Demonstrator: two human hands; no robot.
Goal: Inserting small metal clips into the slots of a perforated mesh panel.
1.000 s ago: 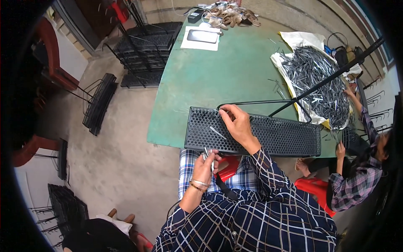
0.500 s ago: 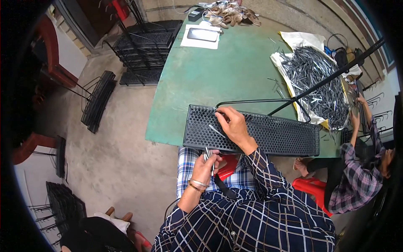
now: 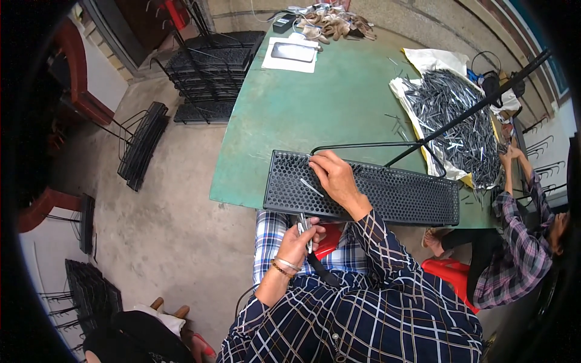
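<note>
Across my lap and the table's near edge lies a black perforated metal panel point(image 3: 411, 196) with a bent black rod frame point(image 3: 363, 146) along its far side. My right hand point(image 3: 339, 183) is over the panel's left half, its fingertips curled together at the far edge beside the rod; whatever they pinch is hidden. One slim silvery metal strip point(image 3: 311, 187) lies loose on the mesh, left of that hand. Below the panel's near edge, my left hand point(image 3: 298, 243) is closed around a small bunch of metal strips point(image 3: 304, 226) that point up toward the panel.
A pale sack heaped with metal strips point(image 3: 454, 121) lies on the green table point(image 3: 290, 121) at right. A phone point(image 3: 293, 52) and gloves point(image 3: 339, 25) are at the back. Racks point(image 3: 206, 78) stand left; a co-worker point(image 3: 520, 242) sits at right, another person point(image 3: 139, 336) lower left.
My left hand has shifted slightly right, and the strips in it have turned more upright. My right hand stays at the panel's far edge. The co-worker's hands have come together by the sack.
</note>
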